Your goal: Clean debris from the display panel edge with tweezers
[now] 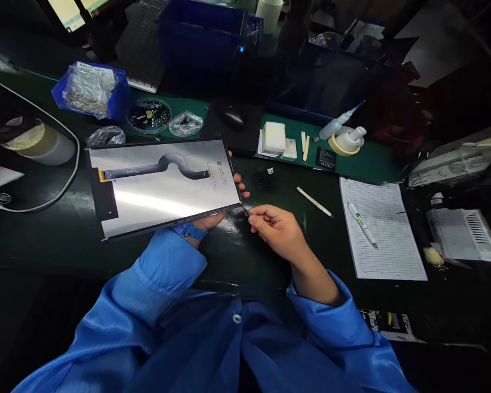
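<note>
My left hand [211,220] supports a tablet-sized display panel [155,194] from beneath, with its fingertips curled past the panel's right edge. The panel's shiny silver back faces up, tilted slightly. Across it runs a black flex cable [174,164] with a curved bend and gold ends. Thumb and fingers of my right hand [275,226] pinch a thin dark piece at the panel's lower right corner; whether this is a tool or a strip I cannot tell. Most of my left hand is hidden under the panel.
Behind the panel stand a blue bin [92,90] of bagged parts and a round dish [149,115] of small pieces. A white block [274,137], a dropper bottle [335,124] and a tape roll [346,143] lie further right. A pen [362,225] rests on a lined notepad [384,240].
</note>
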Demonstrator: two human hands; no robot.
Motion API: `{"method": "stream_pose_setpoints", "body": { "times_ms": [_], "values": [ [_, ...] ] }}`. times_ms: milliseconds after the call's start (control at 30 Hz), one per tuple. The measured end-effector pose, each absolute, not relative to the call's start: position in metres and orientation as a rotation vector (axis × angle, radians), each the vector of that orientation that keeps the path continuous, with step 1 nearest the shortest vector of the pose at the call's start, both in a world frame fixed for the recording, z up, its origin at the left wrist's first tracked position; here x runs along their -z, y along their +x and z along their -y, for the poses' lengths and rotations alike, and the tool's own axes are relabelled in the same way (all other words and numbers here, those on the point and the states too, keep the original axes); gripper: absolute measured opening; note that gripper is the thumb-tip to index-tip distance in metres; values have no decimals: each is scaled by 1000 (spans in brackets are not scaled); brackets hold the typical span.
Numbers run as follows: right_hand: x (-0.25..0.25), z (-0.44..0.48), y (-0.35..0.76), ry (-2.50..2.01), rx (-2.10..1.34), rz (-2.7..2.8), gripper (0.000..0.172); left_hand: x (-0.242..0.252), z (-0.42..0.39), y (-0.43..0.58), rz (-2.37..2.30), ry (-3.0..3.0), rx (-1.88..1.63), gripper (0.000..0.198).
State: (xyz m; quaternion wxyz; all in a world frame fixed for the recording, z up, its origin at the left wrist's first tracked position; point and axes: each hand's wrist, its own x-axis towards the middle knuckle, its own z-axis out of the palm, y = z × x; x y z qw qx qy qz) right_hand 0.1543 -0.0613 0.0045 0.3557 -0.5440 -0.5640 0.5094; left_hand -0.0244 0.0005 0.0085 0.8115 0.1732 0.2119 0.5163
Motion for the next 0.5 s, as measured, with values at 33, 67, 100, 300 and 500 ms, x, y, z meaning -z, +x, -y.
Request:
{"method": "stream_pose_setpoints", "body": {
  "times_ms": [33, 67, 100, 300, 500],
  "values": [
    [-4, 61, 154, -1400, -1343, 1423, 38, -8, -1, -24, -453, 368, -1101, 53],
    [-4, 61, 154, -1397, -1360, 1400, 40, -8, -1, -24, -451, 366, -1101, 53],
    [-4, 61, 154, -1396, -1361, 1396, 40, -8, -1, -25, -447, 364, -1100, 53],
    [-8, 62, 155, -1401, -1249, 1548, 33, -7, -3, -27, -412, 370, -1089, 53],
    [-6, 63, 155, -1381, -1324, 1455, 31, -4, -3, -28, -367, 366, -1051, 53]
  ]
}}
